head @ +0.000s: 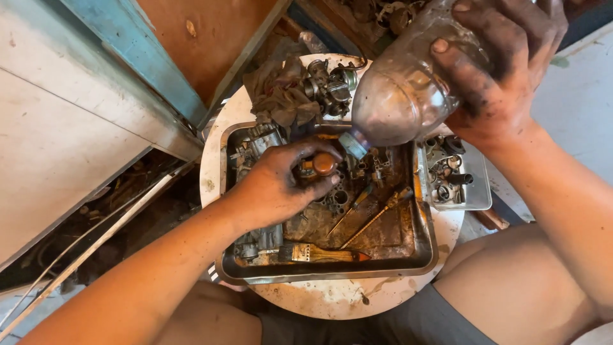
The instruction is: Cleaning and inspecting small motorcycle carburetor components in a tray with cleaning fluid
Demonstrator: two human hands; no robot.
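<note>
Round white surface point(332, 297), metal tray point(421, 255). Right hand point(504, 70), grip closed around tipped plastic bottle point(402, 89); left hand point(281, 182), grip closed on carburetor part point(322, 165). Risk: overshoot, spill past tray.

Single head-worn view, looking steeply down from close above onto a metal tray point(421, 255) on a round white tabletop point(332, 297) over the wearer's knees.

Clear grimy bottle point(408, 83) w/ blue neck, orange-handled brush point(322, 254), white table point(332, 297).
</note>
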